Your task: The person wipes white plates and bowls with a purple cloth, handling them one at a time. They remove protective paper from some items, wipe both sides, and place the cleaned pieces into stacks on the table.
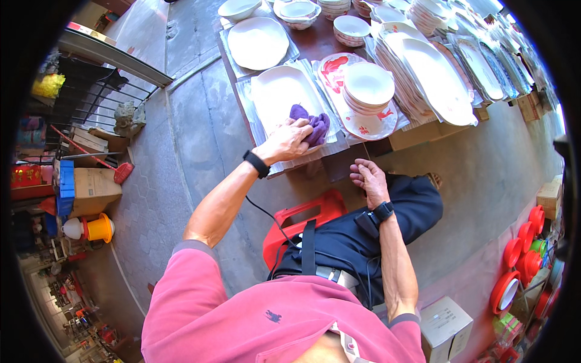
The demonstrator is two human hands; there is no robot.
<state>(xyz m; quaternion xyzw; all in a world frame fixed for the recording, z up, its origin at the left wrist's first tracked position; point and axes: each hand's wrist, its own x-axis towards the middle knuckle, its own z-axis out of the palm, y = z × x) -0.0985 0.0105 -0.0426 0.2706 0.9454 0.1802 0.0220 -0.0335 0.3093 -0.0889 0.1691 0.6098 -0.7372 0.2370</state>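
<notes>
My left hand (290, 138) presses a bunched purple cloth (313, 125) onto the near end of a white rectangular dish (279, 93). That dish lies at the table's near corner, with clear plastic wrapping under it. My right hand (370, 179) hovers above my thigh near the table edge, its fingers loosely curled and nothing seen in them. To the right of the dish, a stack of white bowls (369, 84) stands on an oval plate with red fish patterns (333, 75). Beyond the dish sits a rounded white plate (258, 43), also over plastic.
Long oval plates (435, 75) stand in leaning rows on the right, some overhanging the table edge. More bowls (352, 29) are stacked behind. A red plastic stool (279, 231) is beneath me. Cartons (446, 326) and red plastic basins (504, 290) line the right side; a red broom (122, 172) leans left.
</notes>
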